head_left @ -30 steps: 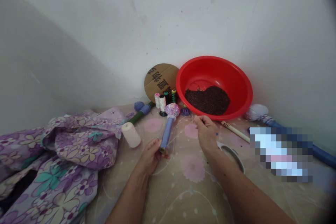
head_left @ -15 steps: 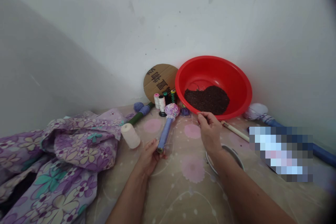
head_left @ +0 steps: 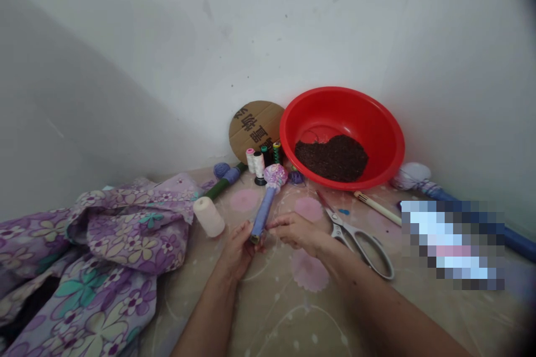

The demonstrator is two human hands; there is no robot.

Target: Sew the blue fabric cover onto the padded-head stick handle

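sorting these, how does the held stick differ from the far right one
the held stick looks shorter, the far right stick longer; the held stick has a flowery head, the far right stick a mostly whitish one; the held stick is in the left hand, the far right stick lies untouched; both have blue shafts

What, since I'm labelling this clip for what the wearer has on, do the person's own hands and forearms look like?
The left hand and right hand are bare, with no gloves. No sleeve, watch or bracelet shows on either forearm. No ring is visible, though some fingers are partly hidden.
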